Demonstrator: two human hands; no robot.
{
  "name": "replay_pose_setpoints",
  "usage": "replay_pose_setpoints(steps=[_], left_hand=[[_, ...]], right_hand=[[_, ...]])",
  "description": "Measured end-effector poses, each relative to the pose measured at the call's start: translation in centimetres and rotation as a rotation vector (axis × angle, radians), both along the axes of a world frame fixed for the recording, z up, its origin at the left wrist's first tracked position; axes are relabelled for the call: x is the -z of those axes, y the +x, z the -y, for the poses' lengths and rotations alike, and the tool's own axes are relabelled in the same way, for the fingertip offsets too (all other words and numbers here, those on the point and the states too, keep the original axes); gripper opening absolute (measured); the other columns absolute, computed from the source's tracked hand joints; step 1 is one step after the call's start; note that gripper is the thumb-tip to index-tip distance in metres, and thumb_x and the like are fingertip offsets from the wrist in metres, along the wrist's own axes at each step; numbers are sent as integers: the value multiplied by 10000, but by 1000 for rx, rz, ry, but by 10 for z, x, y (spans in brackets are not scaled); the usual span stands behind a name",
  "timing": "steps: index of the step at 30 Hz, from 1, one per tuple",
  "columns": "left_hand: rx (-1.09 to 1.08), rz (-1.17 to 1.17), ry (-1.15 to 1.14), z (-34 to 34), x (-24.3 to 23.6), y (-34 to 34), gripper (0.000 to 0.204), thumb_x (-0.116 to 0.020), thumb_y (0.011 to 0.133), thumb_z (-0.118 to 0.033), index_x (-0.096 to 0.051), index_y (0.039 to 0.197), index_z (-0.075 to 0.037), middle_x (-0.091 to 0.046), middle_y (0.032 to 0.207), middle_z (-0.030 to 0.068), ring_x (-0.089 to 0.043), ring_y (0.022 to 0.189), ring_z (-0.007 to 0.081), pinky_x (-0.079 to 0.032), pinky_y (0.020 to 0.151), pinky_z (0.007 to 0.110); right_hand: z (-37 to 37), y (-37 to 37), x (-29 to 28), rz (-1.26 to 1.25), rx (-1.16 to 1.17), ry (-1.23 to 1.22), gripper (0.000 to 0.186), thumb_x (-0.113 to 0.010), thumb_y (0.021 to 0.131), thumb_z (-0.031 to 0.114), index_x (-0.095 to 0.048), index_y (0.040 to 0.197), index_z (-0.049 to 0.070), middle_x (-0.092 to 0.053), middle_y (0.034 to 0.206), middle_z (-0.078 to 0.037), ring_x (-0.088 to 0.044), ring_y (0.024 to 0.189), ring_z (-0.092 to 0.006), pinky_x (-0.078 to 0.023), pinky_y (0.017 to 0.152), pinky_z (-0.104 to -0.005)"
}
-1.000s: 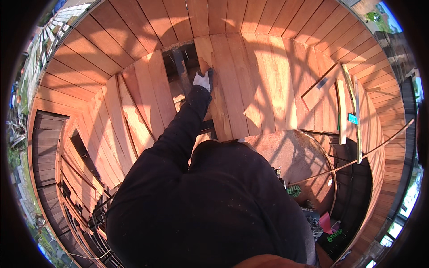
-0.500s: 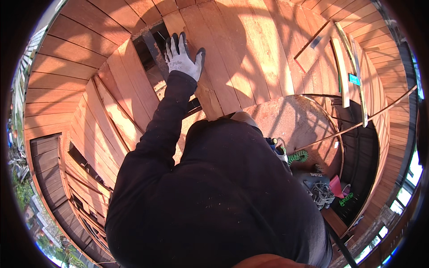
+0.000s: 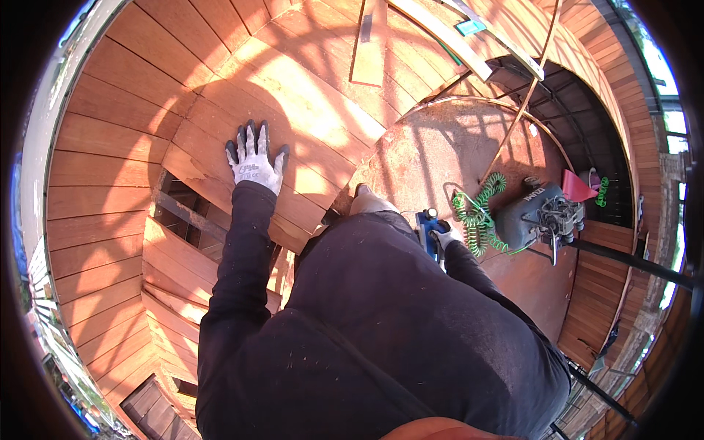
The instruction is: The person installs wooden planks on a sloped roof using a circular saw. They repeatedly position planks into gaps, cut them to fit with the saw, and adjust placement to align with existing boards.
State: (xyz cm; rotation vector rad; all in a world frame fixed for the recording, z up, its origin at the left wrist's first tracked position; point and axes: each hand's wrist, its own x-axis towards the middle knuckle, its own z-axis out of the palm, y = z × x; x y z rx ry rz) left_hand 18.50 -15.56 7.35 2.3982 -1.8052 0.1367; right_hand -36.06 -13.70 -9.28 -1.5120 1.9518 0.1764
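My left hand point(image 3: 257, 163), in a white and dark-tipped glove, lies flat with fingers spread on the reddish wooden planks point(image 3: 213, 158). It is near an uncovered gap point(image 3: 183, 209) where dark framing shows between boards. Low beside my right leg, my right hand point(image 3: 447, 234), also gloved, is closed round a blue air nailer point(image 3: 427, 221). My body partly hides the tool's lower end. A coiled green air hose point(image 3: 480, 220) lies just right of that hand.
An air compressor point(image 3: 532, 213) stands on the dusty floor at right, with a red-pink piece point(image 3: 578, 186) behind it. A loose board point(image 3: 368, 48), a pale strip point(image 3: 440, 37) and a long bar with a blue block point(image 3: 469, 28) lie ahead. A thin stick point(image 3: 521, 106) slants across.
My view has turned to the right. My left hand has shifted on the planks, away from the strip beside the gap. The blue nailer and right hand, mostly hidden before, now show.
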Motion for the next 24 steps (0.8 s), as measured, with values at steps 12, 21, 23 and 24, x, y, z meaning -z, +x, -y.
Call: replay_pose_setpoints(steps=[12, 21, 23, 24], left_hand=[[44, -80, 58, 15, -13, -12, 734, -448, 970, -525, -234, 1564, -150, -247, 1583, 223, -208, 1477, 372, -81, 1194, 583], [-8, -128, -4, 7, -13, -2, 743, -489, 944, -519, -273, 1550, -146, -281, 1571, 216, -213, 1473, 377, -92, 1191, 592], [-1, -163, -33, 7, -11, -2, 732, -492, 944, -515, -294, 1540, -139, -285, 1569, 217, -217, 1471, 377, -100, 1192, 586], [-4, -179, -48, 7, -10, -2, 726, -494, 944, -513, -305, 1535, -136, -287, 1567, 217, -219, 1470, 377, -105, 1192, 583]], right_hand=[[-42, -61, 98, 113, -204, 352, 597, -760, 769, 448, -631, 1278, 164, -670, 1233, -107, -650, 1120, -288, -511, 945, -388], [15, 5, 56, 20, -86, 227, 583, -745, 773, 465, -645, 1249, 142, -678, 1209, -124, -653, 1112, -291, -513, 936, -393], [24, 14, 36, 22, -79, 184, 581, -745, 774, 463, -646, 1246, 140, -679, 1205, -125, -654, 1110, -292, -513, 936, -392], [28, 21, 30, 21, -79, 168, 580, -746, 774, 462, -647, 1244, 139, -679, 1204, -125, -654, 1109, -292, -513, 936, -392]])
